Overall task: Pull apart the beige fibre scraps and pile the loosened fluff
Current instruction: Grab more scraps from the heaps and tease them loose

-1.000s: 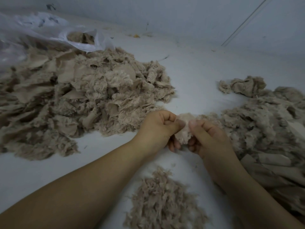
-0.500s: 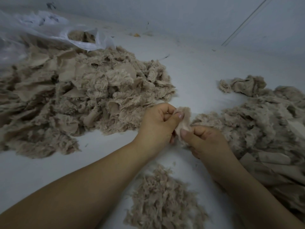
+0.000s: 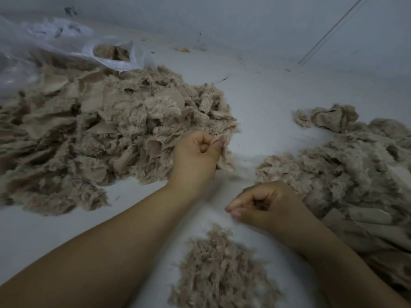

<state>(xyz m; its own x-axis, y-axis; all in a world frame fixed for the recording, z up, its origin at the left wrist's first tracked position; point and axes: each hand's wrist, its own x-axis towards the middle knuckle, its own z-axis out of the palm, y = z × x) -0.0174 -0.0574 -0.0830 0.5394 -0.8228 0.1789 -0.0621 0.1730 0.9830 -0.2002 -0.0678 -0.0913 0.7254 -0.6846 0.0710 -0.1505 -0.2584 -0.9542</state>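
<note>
Scrap [image 3: 226, 158] in left hand [image 3: 195, 156] — right hand [image 3: 266, 207] apart

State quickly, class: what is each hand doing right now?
Left hand: pinching a beige scrap.
Right hand: fingertips pinched together; contents cannot be told.

left hand [image 3: 195, 155] fisted, thumb pinching, right hand [image 3: 264, 205] curled, fingertips pinched

The hands, which had been pinching one scrap [image 3: 225, 155] together, came apart. The left hand [image 3: 195, 156] carried the scrap up toward the left heap [image 3: 106, 138], while the right hand [image 3: 264, 205] dropped back over the fluff pile [image 3: 220, 270], thumb and fingers pinched.
</note>
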